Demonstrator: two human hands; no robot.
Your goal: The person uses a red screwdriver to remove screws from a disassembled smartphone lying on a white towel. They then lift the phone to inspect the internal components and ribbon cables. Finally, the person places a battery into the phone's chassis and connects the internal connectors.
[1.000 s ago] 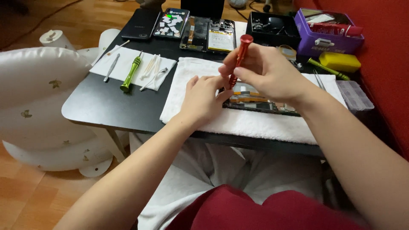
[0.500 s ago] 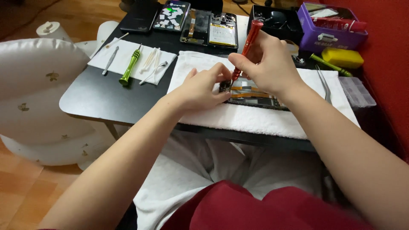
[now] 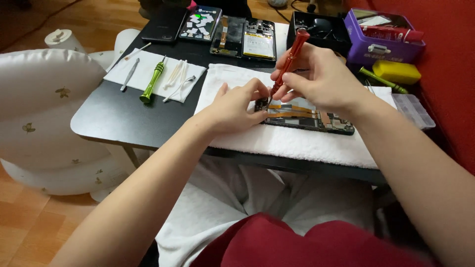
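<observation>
An opened phone (image 3: 316,118) with exposed circuit parts and orange flex cables lies on a white towel (image 3: 297,143) on the black table (image 3: 128,118). My right hand (image 3: 321,79) holds a red screwdriver (image 3: 289,62) nearly upright, its tip down on the phone's left end. My left hand (image 3: 235,106) rests on the towel and pinches that same left end of the phone, right beside the screwdriver tip.
A white cloth (image 3: 153,74) at the left carries a green screwdriver (image 3: 152,81), tweezers and thin white tools. Phone parts (image 3: 242,37) and a dark phone lie at the back. A purple box (image 3: 383,42), yellow object (image 3: 396,71) and clear parts case (image 3: 415,109) are at the right.
The view has shifted a little. Both hands stay on the phone's left end, with the red screwdriver still upright on it.
</observation>
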